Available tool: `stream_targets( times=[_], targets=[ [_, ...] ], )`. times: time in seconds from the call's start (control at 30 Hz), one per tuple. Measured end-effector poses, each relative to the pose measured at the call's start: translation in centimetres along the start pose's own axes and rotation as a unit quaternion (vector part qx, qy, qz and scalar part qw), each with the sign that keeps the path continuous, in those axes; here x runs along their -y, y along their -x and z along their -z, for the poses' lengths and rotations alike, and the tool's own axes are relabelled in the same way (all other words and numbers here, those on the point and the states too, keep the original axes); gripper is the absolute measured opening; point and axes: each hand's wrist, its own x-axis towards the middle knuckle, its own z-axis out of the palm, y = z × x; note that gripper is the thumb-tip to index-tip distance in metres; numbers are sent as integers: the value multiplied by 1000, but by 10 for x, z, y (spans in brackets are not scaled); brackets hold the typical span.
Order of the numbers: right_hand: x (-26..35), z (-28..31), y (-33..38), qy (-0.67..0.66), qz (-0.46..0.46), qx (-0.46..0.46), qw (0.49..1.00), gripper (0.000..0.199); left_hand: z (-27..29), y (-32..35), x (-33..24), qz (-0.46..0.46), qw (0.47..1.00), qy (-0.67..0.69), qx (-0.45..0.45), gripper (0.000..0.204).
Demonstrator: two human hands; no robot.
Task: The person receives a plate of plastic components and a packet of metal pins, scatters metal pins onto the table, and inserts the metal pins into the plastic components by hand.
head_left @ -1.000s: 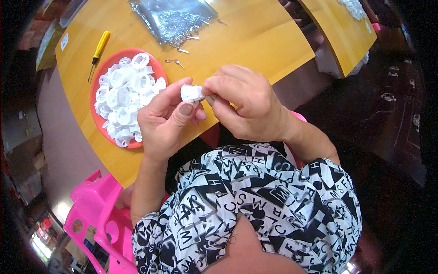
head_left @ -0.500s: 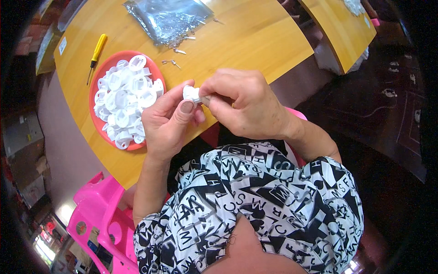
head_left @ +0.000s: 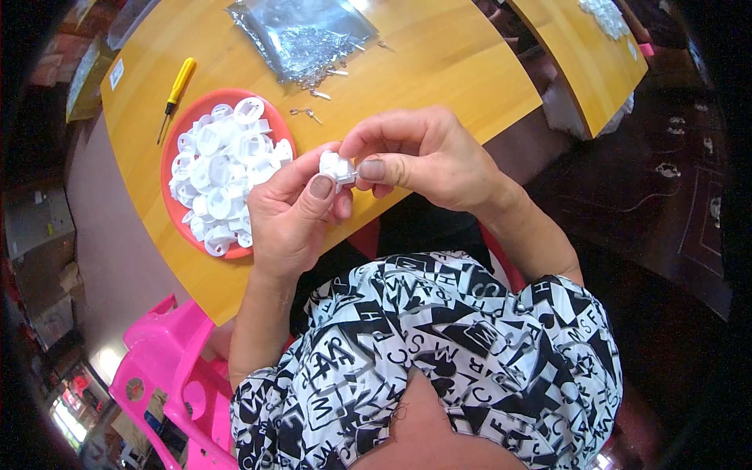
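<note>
Between the thumb and fingers of my left hand is a small white plastic fitting with a round end and a blocky body. My right hand is closed at the fitting's right end, its thumb and curled fingers close together there. Something thin shows by the right thumb tip, too small to name. Left of my hands, an orange-red plate bears a heap of similar white plastic fittings.
A yellow-handled screwdriver lies left of the plate on the wooden table. Beyond my hands, small metal pieces spill from a clear plastic bag. A pink plastic chair stands at lower left; another table is at upper right.
My right hand has turned and its thumb has straightened, so more of the white fitting shows. The whole view has shifted slightly. My left hand keeps its hold.
</note>
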Motion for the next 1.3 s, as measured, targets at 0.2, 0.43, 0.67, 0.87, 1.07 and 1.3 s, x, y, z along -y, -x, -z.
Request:
stream_targets(
  times=[0.2,0.43,0.67,0.87,1.07,1.3],
  targets=[
    [-3,-1,-2,29,10,11,999,24,-3,2,0,-16,1000,9,19,42],
    [-7,-3,-2,-31,11,-9,999,22,-5,0,-4,-29,999,10,22,41],
    [0,-12,3,71,11,-75,995,20,-7,-3,0,-4,999,27,-30,39],
    [3,-12,3,137,-8,-115,984,13,-6,-4,1,-17,999,18,-36,39],
    [3,-13,3,114,6,-76,991,12,-9,-4,1,-30,999,10,-35,38],
    [7,4,3,-4,-69,-60,996,14,-3,-6,-11,-20,995,71,-60,34]
  ],
)
